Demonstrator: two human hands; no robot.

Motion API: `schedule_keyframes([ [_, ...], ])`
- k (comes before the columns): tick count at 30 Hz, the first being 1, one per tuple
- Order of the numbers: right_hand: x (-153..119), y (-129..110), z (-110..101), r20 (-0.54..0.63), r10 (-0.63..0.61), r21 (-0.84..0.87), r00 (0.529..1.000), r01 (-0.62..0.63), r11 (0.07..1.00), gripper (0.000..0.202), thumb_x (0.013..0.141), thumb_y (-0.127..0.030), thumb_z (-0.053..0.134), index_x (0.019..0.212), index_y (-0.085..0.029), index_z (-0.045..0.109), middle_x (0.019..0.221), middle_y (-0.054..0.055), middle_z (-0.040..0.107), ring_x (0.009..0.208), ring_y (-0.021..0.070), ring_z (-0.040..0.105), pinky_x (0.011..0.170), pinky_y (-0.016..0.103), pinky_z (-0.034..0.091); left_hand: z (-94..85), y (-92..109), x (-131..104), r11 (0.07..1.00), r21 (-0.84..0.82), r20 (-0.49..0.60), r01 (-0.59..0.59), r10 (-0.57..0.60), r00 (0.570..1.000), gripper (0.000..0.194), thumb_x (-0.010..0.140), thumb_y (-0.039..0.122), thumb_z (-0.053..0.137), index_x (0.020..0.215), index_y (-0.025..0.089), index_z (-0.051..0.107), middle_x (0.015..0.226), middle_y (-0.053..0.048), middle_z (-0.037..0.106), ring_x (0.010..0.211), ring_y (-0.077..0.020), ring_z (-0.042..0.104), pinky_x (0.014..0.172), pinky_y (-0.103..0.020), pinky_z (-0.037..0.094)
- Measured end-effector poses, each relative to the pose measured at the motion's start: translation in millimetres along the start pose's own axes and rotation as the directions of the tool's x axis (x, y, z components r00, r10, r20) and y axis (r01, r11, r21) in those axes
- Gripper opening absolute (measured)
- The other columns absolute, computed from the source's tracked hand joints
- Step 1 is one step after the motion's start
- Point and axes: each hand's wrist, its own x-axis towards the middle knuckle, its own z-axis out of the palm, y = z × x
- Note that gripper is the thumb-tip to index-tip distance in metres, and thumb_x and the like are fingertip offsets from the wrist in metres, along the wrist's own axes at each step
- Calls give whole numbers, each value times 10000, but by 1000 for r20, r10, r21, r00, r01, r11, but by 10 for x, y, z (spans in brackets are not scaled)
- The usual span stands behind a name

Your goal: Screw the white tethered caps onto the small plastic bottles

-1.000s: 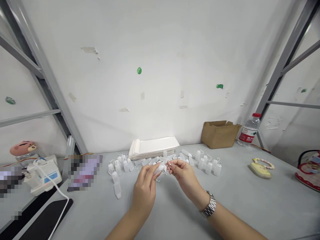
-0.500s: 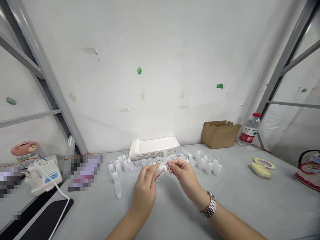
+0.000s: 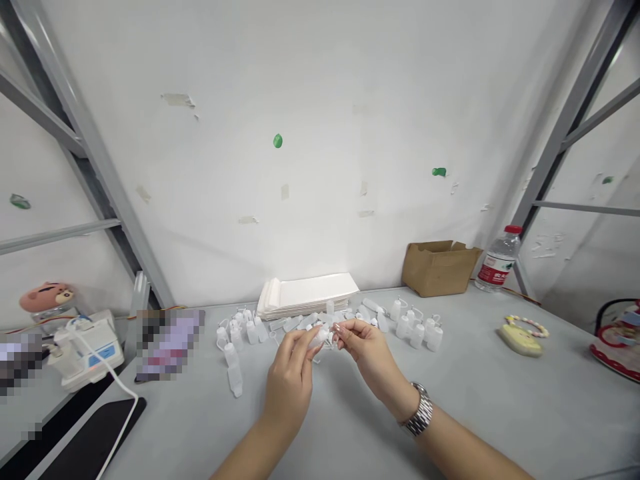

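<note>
My left hand (image 3: pixel 290 377) is closed around a small translucent white squeeze bottle (image 3: pixel 321 335), held just above the table. Meeting it from the right, my right hand (image 3: pixel 370 353) pinches thumb and forefinger at the bottle's end. Whatever small part sits in that pinch is too small to make out. A thin white strap shows just under the fingertips. Behind both hands lies a loose heap of similar bottles (image 3: pixel 373 305), partly hidden by the fingers. More bottles with strap-tied caps (image 3: pixel 417 337) stand to the right, and another upright group (image 3: pixel 251 331) is on the left.
A stack of white trays (image 3: pixel 310 291) lies against the wall. Farther right are an open cardboard box (image 3: pixel 440 270), a water bottle (image 3: pixel 497 260) and a yellow case (image 3: pixel 520 340) with a beaded loop. One bottle (image 3: pixel 235 380) lies front left, near a blurred purple item (image 3: pixel 173 347) and a black pad (image 3: pixel 95 440).
Both hands stay almost in place around the small bottle. My right fingertips have turned very slightly; the view has shifted a touch.
</note>
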Motion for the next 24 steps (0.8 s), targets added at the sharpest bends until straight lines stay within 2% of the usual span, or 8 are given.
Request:
schedule_keyframes([
  [10, 2, -38, 11, -1, 51, 77, 999, -51, 996, 241, 559, -362, 759, 622, -152, 657, 556, -12, 557, 549, 94, 467, 591, 249, 387, -9, 12, -4, 1000, 4, 14, 9, -9, 1000, 416, 849, 74, 319, 1168, 284, 482, 947, -27, 517, 866, -121, 572, 781, -281, 537],
  [24, 5, -34, -4, 14, 34, 53, 999, -34, 998, 236, 574, -370, 749, 616, -158, 653, 552, -13, 553, 550, 99, 465, 601, 261, 384, -25, 14, -1, 1000, 18, 14, 6, -7, 1000, 412, 844, 80, 328, 1165, 290, 481, 959, -33, 517, 871, -133, 567, 761, -291, 541],
])
